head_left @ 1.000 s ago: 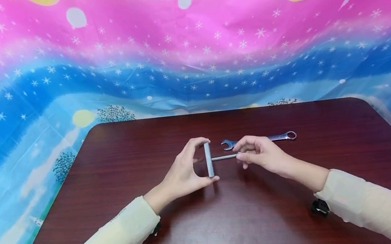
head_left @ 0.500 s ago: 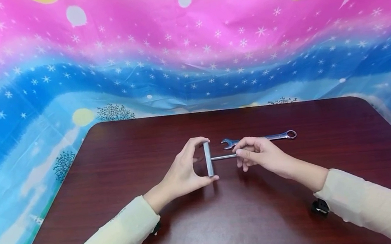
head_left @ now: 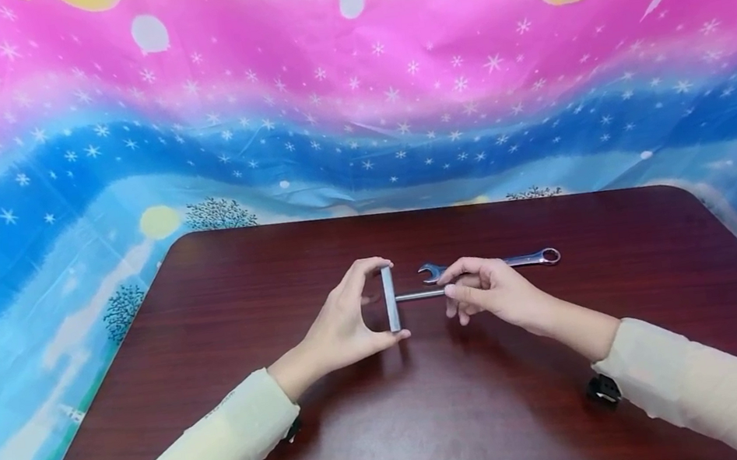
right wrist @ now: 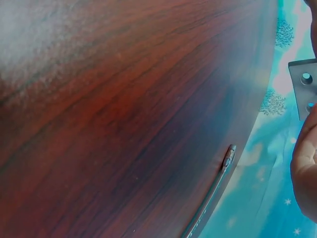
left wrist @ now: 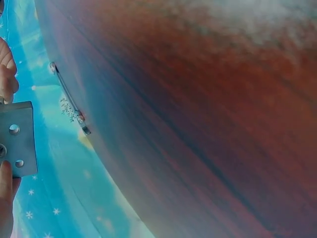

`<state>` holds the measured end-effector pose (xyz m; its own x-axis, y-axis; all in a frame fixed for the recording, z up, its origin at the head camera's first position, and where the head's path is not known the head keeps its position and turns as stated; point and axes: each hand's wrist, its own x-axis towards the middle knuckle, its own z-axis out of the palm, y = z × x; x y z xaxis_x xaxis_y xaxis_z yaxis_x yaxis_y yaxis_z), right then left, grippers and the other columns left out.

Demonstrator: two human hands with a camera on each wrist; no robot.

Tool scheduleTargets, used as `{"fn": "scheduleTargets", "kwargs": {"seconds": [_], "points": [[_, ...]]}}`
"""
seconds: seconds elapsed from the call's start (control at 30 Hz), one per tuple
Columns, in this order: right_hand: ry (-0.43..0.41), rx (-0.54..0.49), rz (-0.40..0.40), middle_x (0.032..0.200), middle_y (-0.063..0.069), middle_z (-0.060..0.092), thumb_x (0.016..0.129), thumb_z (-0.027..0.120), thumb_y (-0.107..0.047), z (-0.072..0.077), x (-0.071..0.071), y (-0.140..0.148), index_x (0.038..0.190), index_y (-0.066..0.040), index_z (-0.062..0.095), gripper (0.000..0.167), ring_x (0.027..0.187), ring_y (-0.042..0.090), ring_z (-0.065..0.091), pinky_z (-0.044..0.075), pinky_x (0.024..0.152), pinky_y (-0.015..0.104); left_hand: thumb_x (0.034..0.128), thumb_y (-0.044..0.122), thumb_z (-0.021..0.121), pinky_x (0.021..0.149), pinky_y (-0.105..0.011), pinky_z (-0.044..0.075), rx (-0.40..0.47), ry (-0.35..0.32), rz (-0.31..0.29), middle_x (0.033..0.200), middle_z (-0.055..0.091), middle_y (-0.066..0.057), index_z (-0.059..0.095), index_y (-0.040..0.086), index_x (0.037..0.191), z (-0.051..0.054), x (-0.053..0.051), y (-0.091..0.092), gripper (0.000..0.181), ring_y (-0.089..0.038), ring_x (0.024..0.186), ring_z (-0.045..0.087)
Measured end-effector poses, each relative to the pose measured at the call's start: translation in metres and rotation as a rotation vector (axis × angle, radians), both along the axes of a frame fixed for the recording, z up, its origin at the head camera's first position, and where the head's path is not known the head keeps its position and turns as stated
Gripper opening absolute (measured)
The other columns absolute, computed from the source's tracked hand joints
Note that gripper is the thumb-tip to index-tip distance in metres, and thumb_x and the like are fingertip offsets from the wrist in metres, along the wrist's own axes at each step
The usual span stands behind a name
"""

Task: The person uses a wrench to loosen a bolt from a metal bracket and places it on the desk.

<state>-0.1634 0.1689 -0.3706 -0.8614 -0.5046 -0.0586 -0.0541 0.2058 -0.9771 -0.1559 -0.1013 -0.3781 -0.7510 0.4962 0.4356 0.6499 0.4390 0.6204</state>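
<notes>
Upright above the table, a flat grey metal plate point(head_left: 390, 299) is gripped by my left hand point(head_left: 340, 328), thumb at its lower edge and fingers at its upper edge. Round holes show in the plate point(left wrist: 26, 145) in the left wrist view. From the middle of its right face a thin metal rod point(head_left: 420, 296) sticks out level. My right hand point(head_left: 501, 294) pinches the rod's far end between thumb and fingers, which hide that end. In the right wrist view the right hand point(right wrist: 305, 171) covers part of the plate point(right wrist: 300, 94).
A combination wrench point(head_left: 534, 258) lies on the dark red wooden table point(head_left: 241, 279) just behind my right hand, which hides part of its handle. Beyond the table's back edge hangs a colourful printed cloth point(head_left: 300, 145).
The fingers of my right hand have shifted slightly at the rod's end. Plate, rod and left hand stay almost where they were; the view has moved a little.
</notes>
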Motion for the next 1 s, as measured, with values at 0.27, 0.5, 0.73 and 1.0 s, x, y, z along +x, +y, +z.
{"fn": "scheduleTargets", "kwargs": {"seconds": [0.27, 0.5, 0.73, 1.0], "points": [[0.072, 0.012, -0.058, 0.082, 0.013, 0.069, 0.1, 0.058, -0.012, 0.0025, 0.0009, -0.0003, 0.116, 0.001, 0.06, 0.021, 0.066, 0.018, 0.064, 0.059, 0.068, 0.03, 0.0685, 0.024, 0.092, 0.087, -0.031, 0.059, 0.018, 0.001, -0.012, 0.136, 0.051, -0.004, 0.039, 0.014, 0.139, 0.0022, 0.0011, 0.0016, 0.089, -0.014, 0.125, 0.053], [0.065, -0.025, -0.03, 0.095, 0.015, 0.068, 0.095, 0.064, -0.004, 0.0016, 0.0004, 0.0018, 0.125, 0.009, 0.053, 0.034, 0.074, 0.02, 0.068, 0.061, 0.076, 0.036, 0.0679, 0.023, 0.092, 0.088, -0.029, 0.059, 0.009, 0.0, -0.002, 0.135, 0.051, -0.002, 0.039, 0.013, 0.139, 0.0028, 0.001, 0.0021, 0.089, -0.014, 0.125, 0.053], [-0.016, -0.001, -0.021, 0.088, 0.02, 0.07, 0.102, 0.056, -0.019, 0.0021, 0.0006, 0.0028, 0.119, 0.004, 0.058, 0.029, 0.068, 0.018, 0.067, 0.061, 0.073, 0.035, 0.0682, 0.024, 0.092, 0.087, -0.031, 0.059, -0.003, -0.002, -0.015, 0.136, 0.052, -0.005, 0.039, 0.012, 0.139, 0.0025, -0.0002, 0.0035, 0.089, -0.015, 0.126, 0.052], [0.065, -0.027, -0.056, 0.087, 0.009, 0.071, 0.099, 0.058, -0.007, 0.0002, 0.0, 0.0033, 0.118, 0.003, 0.058, 0.022, 0.073, 0.021, 0.068, 0.06, 0.074, 0.03, 0.0682, 0.023, 0.092, 0.087, -0.037, 0.06, 0.006, -0.002, -0.026, 0.136, 0.051, -0.006, 0.04, 0.012, 0.139, 0.0045, -0.0015, 0.006, 0.089, -0.016, 0.125, 0.053]]}}
